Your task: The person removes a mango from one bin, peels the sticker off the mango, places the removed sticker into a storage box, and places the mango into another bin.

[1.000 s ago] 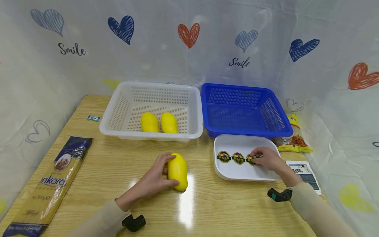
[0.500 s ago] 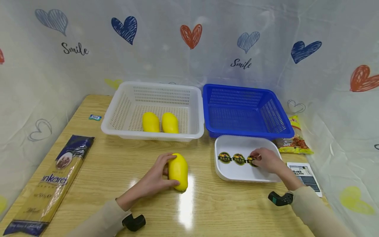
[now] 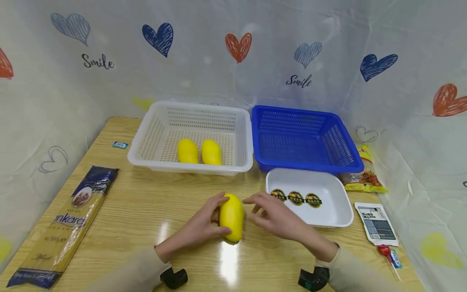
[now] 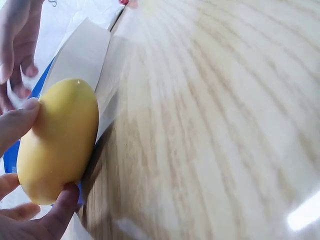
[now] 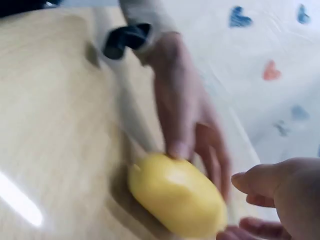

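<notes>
My left hand (image 3: pixel 200 227) grips a yellow mango (image 3: pixel 232 219) that rests on the wooden table, thumb near its lower end and fingers at its upper end. In the left wrist view the fingertips press on the mango's skin (image 4: pixel 60 140). Close to the mango's right side is my right hand (image 3: pixel 279 217), fingers loosely bent, with nothing visible in it. The right wrist view is blurred, but a gap shows between its thumb and fingers. Round black-and-gold stickers (image 3: pixel 313 200) lie in a white tray (image 3: pixel 337 217) behind the right hand.
A white basket (image 3: pixel 189 167) with two mangoes (image 3: pixel 211 152) stands at the back, beside a blue basket (image 3: pixel 310 167). A pasta packet (image 3: pixel 69 221) lies at the left. On the right are a snack bag (image 3: pixel 365 178), a white packet (image 3: pixel 377 223) and a lollipop (image 3: pixel 384 250).
My right hand has left the stickers in the white tray and moved left to beside the mango. The left hand still holds the mango. The head view has shifted slightly.
</notes>
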Demonstrator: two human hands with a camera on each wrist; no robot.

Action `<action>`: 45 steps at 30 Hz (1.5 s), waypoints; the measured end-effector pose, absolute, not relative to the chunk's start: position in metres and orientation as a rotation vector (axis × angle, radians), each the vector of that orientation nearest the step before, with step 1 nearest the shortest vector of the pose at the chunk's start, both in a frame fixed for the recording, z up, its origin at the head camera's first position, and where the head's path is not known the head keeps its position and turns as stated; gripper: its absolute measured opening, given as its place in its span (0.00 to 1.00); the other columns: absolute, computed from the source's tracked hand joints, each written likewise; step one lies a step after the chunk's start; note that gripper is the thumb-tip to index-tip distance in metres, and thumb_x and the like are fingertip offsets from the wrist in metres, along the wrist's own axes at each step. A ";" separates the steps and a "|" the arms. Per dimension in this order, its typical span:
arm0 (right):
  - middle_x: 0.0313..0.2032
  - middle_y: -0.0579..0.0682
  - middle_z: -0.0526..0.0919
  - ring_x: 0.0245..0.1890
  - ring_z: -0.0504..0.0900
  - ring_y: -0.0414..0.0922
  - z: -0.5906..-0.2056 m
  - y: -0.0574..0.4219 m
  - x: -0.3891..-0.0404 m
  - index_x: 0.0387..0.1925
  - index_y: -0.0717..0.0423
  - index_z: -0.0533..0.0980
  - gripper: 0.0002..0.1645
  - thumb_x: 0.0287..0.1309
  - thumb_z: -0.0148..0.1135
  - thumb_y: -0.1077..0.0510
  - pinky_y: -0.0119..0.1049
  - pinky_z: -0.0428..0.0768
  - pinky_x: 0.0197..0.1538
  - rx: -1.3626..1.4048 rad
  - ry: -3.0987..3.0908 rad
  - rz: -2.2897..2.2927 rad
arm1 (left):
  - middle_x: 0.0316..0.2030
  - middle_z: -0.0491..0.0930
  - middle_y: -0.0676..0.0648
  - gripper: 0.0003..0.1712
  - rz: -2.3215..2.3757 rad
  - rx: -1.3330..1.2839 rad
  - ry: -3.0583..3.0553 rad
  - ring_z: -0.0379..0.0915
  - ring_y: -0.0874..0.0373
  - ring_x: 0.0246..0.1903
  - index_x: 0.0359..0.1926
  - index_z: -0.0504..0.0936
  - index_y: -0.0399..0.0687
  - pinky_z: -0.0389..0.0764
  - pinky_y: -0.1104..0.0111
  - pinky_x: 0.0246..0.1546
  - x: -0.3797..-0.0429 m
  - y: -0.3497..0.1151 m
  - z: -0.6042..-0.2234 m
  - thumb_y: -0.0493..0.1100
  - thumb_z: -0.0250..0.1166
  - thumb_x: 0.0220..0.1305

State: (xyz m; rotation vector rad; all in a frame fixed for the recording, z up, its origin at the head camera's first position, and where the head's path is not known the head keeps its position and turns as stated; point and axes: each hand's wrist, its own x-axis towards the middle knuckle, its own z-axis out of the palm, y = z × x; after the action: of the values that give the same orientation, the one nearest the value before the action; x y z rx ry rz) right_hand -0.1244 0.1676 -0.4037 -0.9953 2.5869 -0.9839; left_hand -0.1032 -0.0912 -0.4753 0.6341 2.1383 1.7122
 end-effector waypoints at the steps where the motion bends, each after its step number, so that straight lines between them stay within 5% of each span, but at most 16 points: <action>1: 0.53 0.54 0.76 0.47 0.79 0.47 -0.408 0.159 -0.122 0.58 0.57 0.75 0.22 0.64 0.63 0.55 0.35 0.81 0.45 -1.018 2.586 -0.946 | 0.75 0.39 0.36 0.47 1.708 0.646 2.142 0.71 0.42 0.58 0.73 0.55 0.40 0.79 0.65 0.51 -0.103 -0.090 -0.475 0.43 0.71 0.60; 6: 0.61 0.59 0.68 0.54 0.73 0.54 -0.426 0.136 -0.117 0.63 0.52 0.73 0.30 0.62 0.66 0.47 0.48 0.77 0.51 -1.058 2.672 -0.754 | 0.74 0.42 0.34 0.44 1.605 0.713 2.215 0.65 0.39 0.63 0.73 0.59 0.39 0.76 0.61 0.55 -0.102 -0.100 -0.462 0.43 0.70 0.62; 14: 0.69 0.58 0.56 0.48 0.77 0.50 -0.428 0.130 -0.120 0.68 0.43 0.68 0.35 0.61 0.65 0.44 0.36 0.79 0.43 -0.960 2.493 -0.848 | 0.64 0.70 0.40 0.25 1.293 0.940 2.795 0.69 0.44 0.60 0.62 0.74 0.41 0.75 0.53 0.56 -0.135 -0.179 -0.392 0.39 0.65 0.65; 21: 0.73 0.56 0.49 0.50 0.78 0.50 -0.369 0.118 -0.160 0.70 0.47 0.66 0.36 0.62 0.66 0.51 0.31 0.82 0.44 -1.020 2.427 -1.135 | 0.73 0.45 0.32 0.33 1.175 0.484 2.922 0.44 0.28 0.69 0.72 0.60 0.37 0.56 0.33 0.59 -0.188 -0.269 -0.368 0.47 0.58 0.73; 23: 0.73 0.55 0.48 0.51 0.78 0.50 -0.351 0.114 -0.181 0.71 0.47 0.65 0.36 0.63 0.65 0.51 0.32 0.82 0.45 -0.992 2.504 -1.141 | 0.75 0.41 0.35 0.36 1.288 0.341 2.751 0.45 0.30 0.69 0.75 0.54 0.41 0.58 0.38 0.61 -0.198 -0.290 -0.376 0.50 0.55 0.74; 25: 0.73 0.57 0.48 0.50 0.79 0.51 -0.338 0.111 -0.205 0.71 0.49 0.65 0.35 0.64 0.64 0.51 0.34 0.82 0.45 -0.968 2.598 -1.087 | 0.73 0.49 0.35 0.36 1.430 0.269 2.594 0.56 0.35 0.67 0.76 0.51 0.46 0.67 0.48 0.61 -0.204 -0.304 -0.386 0.50 0.54 0.75; 29: 0.73 0.63 0.45 0.53 0.77 0.55 -0.327 0.104 -0.245 0.72 0.50 0.63 0.35 0.67 0.61 0.51 0.45 0.78 0.52 -0.877 2.722 -0.759 | 0.69 0.59 0.42 0.35 1.544 0.212 2.451 0.73 0.59 0.55 0.76 0.54 0.53 0.75 0.72 0.49 -0.208 -0.320 -0.400 0.48 0.55 0.74; 32: 0.73 0.65 0.46 0.53 0.76 0.57 -0.333 0.097 -0.263 0.71 0.52 0.64 0.34 0.66 0.60 0.52 0.49 0.76 0.51 -0.827 2.742 -0.475 | 0.71 0.55 0.45 0.36 1.506 0.210 2.426 0.72 0.69 0.52 0.76 0.55 0.57 0.74 0.76 0.47 -0.208 -0.324 -0.404 0.49 0.59 0.72; 36: 0.72 0.63 0.49 0.52 0.76 0.58 -0.349 0.081 -0.273 0.69 0.51 0.68 0.34 0.61 0.62 0.56 0.49 0.79 0.48 -0.746 2.766 -0.265 | 0.73 0.52 0.45 0.38 1.443 0.193 2.425 0.69 0.71 0.54 0.76 0.54 0.62 0.73 0.75 0.48 -0.208 -0.324 -0.405 0.52 0.60 0.70; 45: 0.67 0.57 0.67 0.65 0.63 0.54 -0.382 0.068 -0.286 0.70 0.51 0.64 0.36 0.64 0.63 0.50 0.46 0.65 0.66 -0.670 2.635 -0.491 | 0.74 0.52 0.44 0.40 1.377 0.169 2.466 0.63 0.53 0.63 0.76 0.53 0.64 0.69 0.58 0.57 -0.211 -0.322 -0.404 0.55 0.61 0.69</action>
State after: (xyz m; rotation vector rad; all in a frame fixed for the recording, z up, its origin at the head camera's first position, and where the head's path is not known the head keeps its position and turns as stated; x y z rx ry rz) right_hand -0.2857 0.0680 -0.3815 -0.6705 2.6353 -0.4906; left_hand -0.2106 -0.3220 -0.4043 0.1693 2.4662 1.3766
